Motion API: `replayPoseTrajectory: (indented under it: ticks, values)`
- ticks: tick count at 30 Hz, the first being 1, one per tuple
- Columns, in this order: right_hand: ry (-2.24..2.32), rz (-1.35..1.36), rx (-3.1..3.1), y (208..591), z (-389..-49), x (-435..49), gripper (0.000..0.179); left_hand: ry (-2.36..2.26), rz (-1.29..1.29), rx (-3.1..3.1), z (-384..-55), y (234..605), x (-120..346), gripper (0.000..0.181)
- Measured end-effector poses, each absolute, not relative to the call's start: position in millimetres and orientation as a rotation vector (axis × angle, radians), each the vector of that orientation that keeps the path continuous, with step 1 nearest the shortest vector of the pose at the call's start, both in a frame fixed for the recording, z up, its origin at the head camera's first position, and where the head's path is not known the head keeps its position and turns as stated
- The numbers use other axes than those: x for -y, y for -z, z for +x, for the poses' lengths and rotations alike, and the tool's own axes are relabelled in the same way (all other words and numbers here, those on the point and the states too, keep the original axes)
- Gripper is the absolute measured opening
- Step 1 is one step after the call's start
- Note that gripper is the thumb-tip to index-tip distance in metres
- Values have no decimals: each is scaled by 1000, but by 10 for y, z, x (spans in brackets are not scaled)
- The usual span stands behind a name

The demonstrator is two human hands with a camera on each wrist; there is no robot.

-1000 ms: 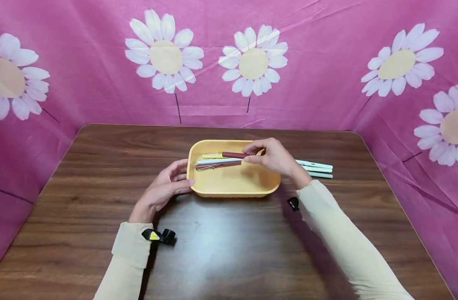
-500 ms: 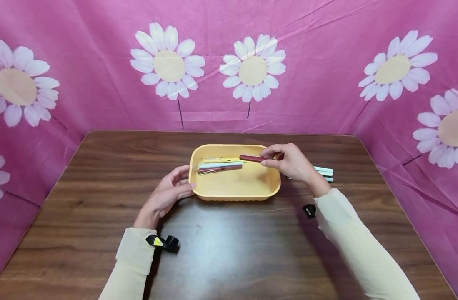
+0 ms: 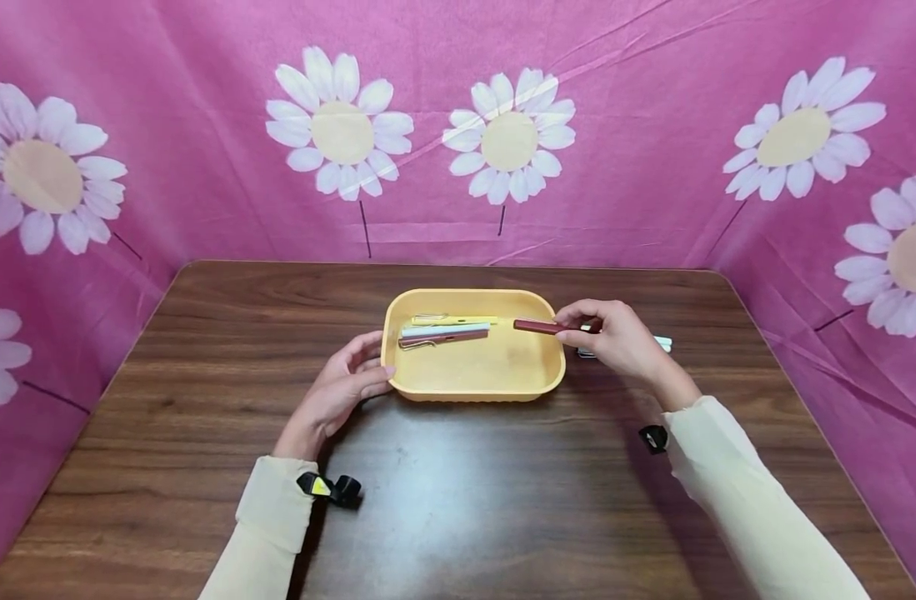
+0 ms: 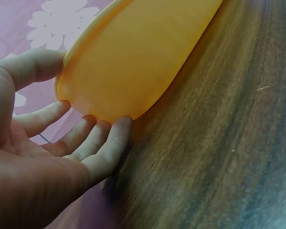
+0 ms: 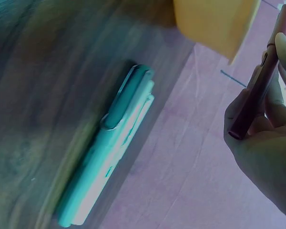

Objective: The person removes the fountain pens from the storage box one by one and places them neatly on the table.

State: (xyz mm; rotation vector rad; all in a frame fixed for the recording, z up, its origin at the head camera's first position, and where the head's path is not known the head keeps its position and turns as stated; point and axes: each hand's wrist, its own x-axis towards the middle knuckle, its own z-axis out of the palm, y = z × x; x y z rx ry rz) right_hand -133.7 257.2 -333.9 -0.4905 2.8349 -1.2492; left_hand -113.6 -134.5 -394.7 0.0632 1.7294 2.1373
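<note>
A yellow tray [image 3: 473, 379] stands near the table's far edge. My left hand [image 3: 342, 385] holds its left end, with the thumb at the rim and the fingertips against the outer wall in the left wrist view [image 4: 93, 138]. Inside the tray lie a yellow pen [image 3: 458, 320], a pale blue pen [image 3: 446, 330] and a brownish-red pen [image 3: 458, 337] with a clip. My right hand [image 3: 615, 337] pinches a dark red pen [image 3: 536, 326] between thumb and fingers, over the tray's right rim. Its barrel shows fully in the right wrist view [image 5: 260, 81].
Several pale green and mint pens [image 5: 109, 148] lie side by side on the table right of the tray, partly hidden by my right hand in the head view. The brown wooden table [image 3: 458, 500] meets a pink curtain [image 3: 593, 233] with daisies behind and at both sides.
My right hand has moved right with the dark red pen, from over the tray's middle to its right rim. My left hand stays at the tray's left end.
</note>
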Motion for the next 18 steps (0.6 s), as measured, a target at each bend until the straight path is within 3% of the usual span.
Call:
replayPoseTrajectory:
  ticks: [18]
  values:
    - [1189,-468,-2893,3490,-1216,-2841,15,-2112,75,-1733,-1153,3942,1342,69]
